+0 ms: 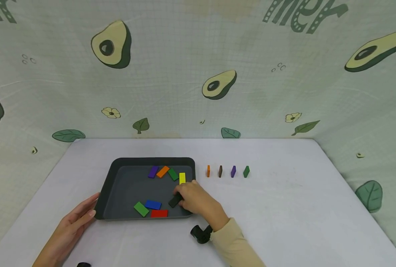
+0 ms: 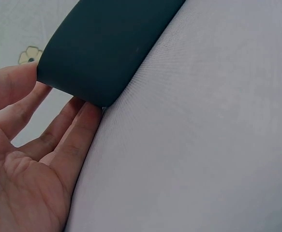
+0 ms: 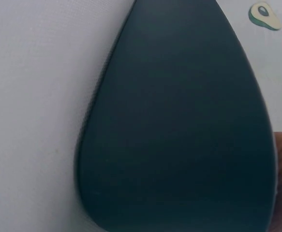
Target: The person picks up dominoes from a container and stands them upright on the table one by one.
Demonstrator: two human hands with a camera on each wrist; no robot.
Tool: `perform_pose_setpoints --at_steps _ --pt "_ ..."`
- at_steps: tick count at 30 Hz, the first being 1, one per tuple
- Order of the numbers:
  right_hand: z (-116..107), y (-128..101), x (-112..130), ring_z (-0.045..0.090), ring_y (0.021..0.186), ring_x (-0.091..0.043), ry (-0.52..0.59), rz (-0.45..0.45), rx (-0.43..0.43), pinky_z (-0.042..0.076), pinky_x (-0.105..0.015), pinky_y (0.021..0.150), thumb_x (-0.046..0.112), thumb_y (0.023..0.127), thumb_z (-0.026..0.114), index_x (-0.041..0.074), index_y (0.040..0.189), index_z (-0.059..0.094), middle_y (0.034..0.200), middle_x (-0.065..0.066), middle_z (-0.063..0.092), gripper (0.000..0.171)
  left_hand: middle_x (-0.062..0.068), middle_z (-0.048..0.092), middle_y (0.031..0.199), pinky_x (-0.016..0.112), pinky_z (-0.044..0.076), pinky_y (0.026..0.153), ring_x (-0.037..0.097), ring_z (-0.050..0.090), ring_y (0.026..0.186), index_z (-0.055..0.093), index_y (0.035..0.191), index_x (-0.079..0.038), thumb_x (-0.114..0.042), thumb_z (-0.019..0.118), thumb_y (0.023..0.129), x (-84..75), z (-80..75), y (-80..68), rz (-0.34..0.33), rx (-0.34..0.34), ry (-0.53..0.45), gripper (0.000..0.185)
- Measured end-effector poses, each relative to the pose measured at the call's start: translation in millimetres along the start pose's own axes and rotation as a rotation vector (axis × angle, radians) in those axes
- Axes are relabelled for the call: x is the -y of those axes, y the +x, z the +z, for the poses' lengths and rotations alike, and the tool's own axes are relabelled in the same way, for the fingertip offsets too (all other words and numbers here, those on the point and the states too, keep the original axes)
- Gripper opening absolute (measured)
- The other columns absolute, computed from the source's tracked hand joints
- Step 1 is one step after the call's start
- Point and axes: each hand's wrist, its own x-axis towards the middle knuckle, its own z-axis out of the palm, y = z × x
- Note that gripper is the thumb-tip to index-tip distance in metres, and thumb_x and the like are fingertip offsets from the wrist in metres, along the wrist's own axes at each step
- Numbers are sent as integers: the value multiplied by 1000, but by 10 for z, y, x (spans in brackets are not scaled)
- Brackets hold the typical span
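A dark grey tray (image 1: 152, 161) lies on the table, its near left corner held by my left hand (image 1: 71, 224). The left wrist view shows the thumb at the tray's rim and the fingers (image 2: 78, 140) against its lower edge. Reaching over the tray's right rim, my right hand (image 1: 196, 198) pinches a black block (image 1: 175, 200) just above the tray floor. Beyond it are a yellow block (image 1: 182, 178), dark green block (image 1: 173, 174), orange block (image 1: 163, 171) and purple block (image 1: 153, 171). Nearer lie a blue block (image 1: 153, 204), red block (image 1: 159, 213) and light green block (image 1: 141, 209). The tray wall (image 3: 174, 121) hides most of the right hand in its wrist view.
Right of the tray, a row of upright blocks stands on the white table (image 1: 294, 207): orange (image 1: 208, 171), brown (image 1: 220, 171), purple (image 1: 233, 171) and green (image 1: 246, 171). An avocado-print cloth (image 1: 171, 104) hangs behind. A black device (image 1: 201, 234) sits at the right wrist.
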Motion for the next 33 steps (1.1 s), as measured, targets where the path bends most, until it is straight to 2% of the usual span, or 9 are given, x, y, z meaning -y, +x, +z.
perform_pose_setpoints --at_steps 6,25,33 --pt "7 10 -6 56 87 -8 -1 -4 0 37 -21 76 18 84 70 15 104 67 103 4 67 20 -27 42 126 3 41 84 -20 42 111 25 148 -11 -14 45 99 -4 -2 -5 7 7 -6 53" --pt "13 16 -18 55 85 -8 8 2 -4 40 -22 78 26 84 70 14 102 68 99 4 68 21 -28 43 126 3 42 84 -20 42 111 25 148 -12 -16 46 99 -10 -9 -6 -21 -2 -14 54" --pt "6 11 -17 54 77 -6 62 -6 -36 39 -22 77 32 83 70 13 96 66 86 6 66 24 -28 44 126 4 42 84 -19 43 111 25 148 -11 -15 46 99 -5 -12 -8 -18 2 -27 53"
